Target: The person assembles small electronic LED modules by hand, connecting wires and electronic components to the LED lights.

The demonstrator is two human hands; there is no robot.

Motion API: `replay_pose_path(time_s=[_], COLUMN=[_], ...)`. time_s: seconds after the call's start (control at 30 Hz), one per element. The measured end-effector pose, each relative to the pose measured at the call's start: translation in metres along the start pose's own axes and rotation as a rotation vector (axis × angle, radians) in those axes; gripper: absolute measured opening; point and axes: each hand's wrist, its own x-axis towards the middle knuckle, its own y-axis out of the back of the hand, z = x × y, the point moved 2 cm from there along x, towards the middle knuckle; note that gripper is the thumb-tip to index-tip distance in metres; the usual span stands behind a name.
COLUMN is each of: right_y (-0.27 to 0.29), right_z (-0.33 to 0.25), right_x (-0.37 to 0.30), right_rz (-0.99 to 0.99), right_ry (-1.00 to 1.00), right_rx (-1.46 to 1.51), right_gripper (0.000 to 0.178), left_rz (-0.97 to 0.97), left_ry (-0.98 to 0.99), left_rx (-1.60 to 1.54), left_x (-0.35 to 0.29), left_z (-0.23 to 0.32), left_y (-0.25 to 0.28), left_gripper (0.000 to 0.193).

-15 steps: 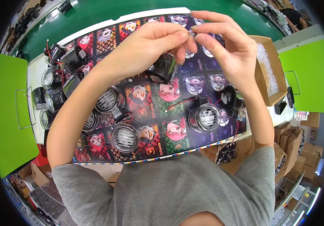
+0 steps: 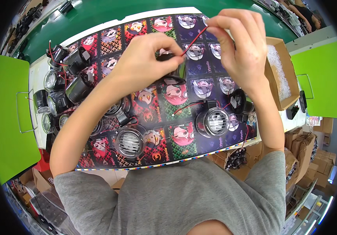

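Ideally, left hand [image 2: 156,53] and right hand [image 2: 243,47], pinching the thin red-and-black wire [image 2: 194,42], avoid jerking the glossy black cylinder [image 2: 180,73] by the left.

Seeing a lime-green left panel [image 2: 9,117] and right panel [image 2: 320,78] flanking my counter [image 2: 38,76]. Glossy green floor [image 2: 102,11] beyond it. Brown cardboard boxes [image 2: 325,161] stacked low on my right; bright light strip [image 2: 326,210] below them.

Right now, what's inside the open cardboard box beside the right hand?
A heap of small translucent pieces, too fine to identify, shows inside the cardboard box; whatever lies beneath the top layer is covered.
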Motion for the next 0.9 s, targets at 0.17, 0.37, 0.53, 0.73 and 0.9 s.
replay_pose_path(time_s=[0.17, 0.37, 0.53, 0.73, 0.9], right_y=[-0.003, -0.01, -0.013, -0.028, -0.05], right_z=[-0.003, -0.024, -0.02, 0.007, -0.002], right_x=[-0.007, -0.009, -0.007, -0.012, -0.013], right_rz=[-0.069, -0.081, -0.135, -0.366, -0.587], right_ry=[-0.007, 0.024, -0.015, -0.762, -0.692], right_rx=[0.057, 0.178, 0.294, 1.278, 0.887], right_gripper=[0.016, 0.017, 0.015, 0.029, 0.017], left_rz=[0.179, 0.171, 0.098, 0.04, -0.01], left_ry=[0.035, 0.221, 0.534, 0.575, 0.462], left_rx=[0.297, 0.292, -0.084, -0.472, -0.565], left_x=[-0.019, -0.022, -0.022, -0.019, -0.015], left_z=[0.009, -0.008, -0.024, -0.037, -0.032], left_y=[0.002, 0.014, 0.015, 0.008, 0.001], left_gripper=[0.013, 0.021, 0.022, 0.019, 0.026])
